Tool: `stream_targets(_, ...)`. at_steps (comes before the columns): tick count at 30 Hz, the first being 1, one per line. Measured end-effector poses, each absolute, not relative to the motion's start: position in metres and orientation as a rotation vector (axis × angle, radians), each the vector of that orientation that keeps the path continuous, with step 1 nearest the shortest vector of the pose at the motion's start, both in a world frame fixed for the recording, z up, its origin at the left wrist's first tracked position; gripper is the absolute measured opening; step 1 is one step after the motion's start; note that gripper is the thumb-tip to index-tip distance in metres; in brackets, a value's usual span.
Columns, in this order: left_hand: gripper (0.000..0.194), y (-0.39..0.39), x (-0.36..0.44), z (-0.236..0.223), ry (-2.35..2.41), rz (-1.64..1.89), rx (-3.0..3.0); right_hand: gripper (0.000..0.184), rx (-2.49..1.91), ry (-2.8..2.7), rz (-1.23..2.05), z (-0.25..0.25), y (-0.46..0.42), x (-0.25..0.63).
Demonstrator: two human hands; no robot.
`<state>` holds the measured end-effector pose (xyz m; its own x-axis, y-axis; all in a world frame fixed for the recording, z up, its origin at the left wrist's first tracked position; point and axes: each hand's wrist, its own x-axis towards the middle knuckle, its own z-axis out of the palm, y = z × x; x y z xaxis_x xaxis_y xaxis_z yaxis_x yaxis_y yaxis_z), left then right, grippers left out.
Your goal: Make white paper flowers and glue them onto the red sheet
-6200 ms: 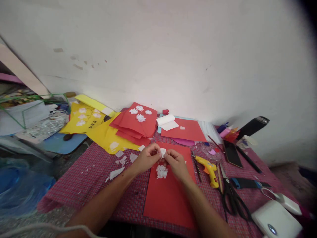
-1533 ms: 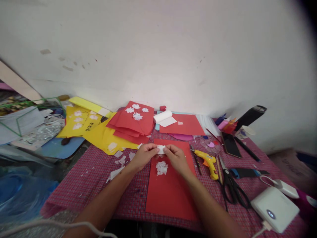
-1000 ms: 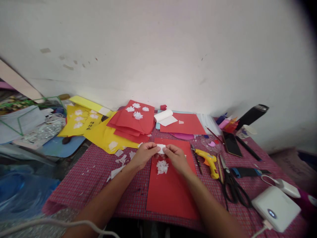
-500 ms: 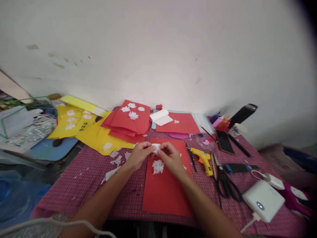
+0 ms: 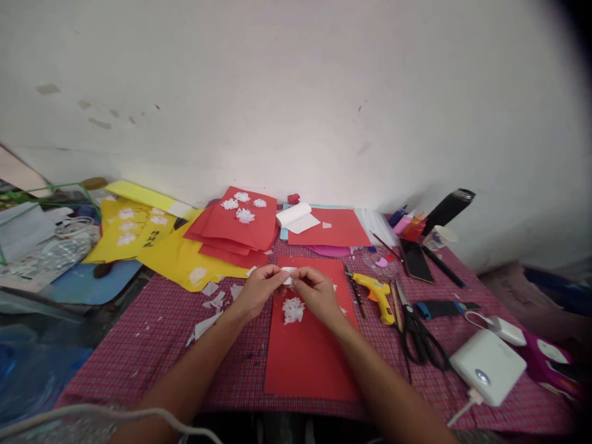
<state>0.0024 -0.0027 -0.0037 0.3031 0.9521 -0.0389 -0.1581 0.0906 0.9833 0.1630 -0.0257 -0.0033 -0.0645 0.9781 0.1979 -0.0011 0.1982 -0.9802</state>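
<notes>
A small piece of white paper is pinched between my two hands, above the upper part of a red paper sheet. My left hand grips its left side with thumb and fingers. From the right, my right hand holds it with the fingertips; part of the piece is hidden behind the fingers. Just below the hands, a crumpled white paper cluster lies on the red sheet. Small white bits show beside my right hand on the same sheet.
Torn white scraps lie left. Behind are red sheets with white clusters, yellow paper and a white paper roll. To the right lie a yellow glue gun, black scissors, a utility knife, a phone and a white power bank.
The view has shifted slightly, so the surroundings sit a little further left. My right fingers have moved in over the white paper, covering more of it. Both hands keep their hold.
</notes>
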Motion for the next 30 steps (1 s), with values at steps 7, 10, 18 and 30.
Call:
stream_targets(7, 0.03, -0.006, 0.003, 0.004, 0.848, 1.008, 1.129, 0.011, -1.078, -1.269, 1.111, -0.006, -0.024, 0.164)
stream_targets(10, 0.025, -0.008, 0.003, 0.007, 0.776, 0.979, 1.141, 0.014, -1.083, -1.201, 1.132, -0.004, -0.022, 0.166)
stream_targets(18, 0.016, -0.008, 0.004, 0.009, 0.82, 1.0, 1.225, 0.016, -1.085, -1.213, 1.147, -0.006, -0.021, 0.167)
stream_targets(30, 0.017, -0.007, 0.004, 0.007, 0.884, 1.018, 1.274, 0.013, -1.118, -1.28, 1.149, -0.004, -0.025, 0.163)
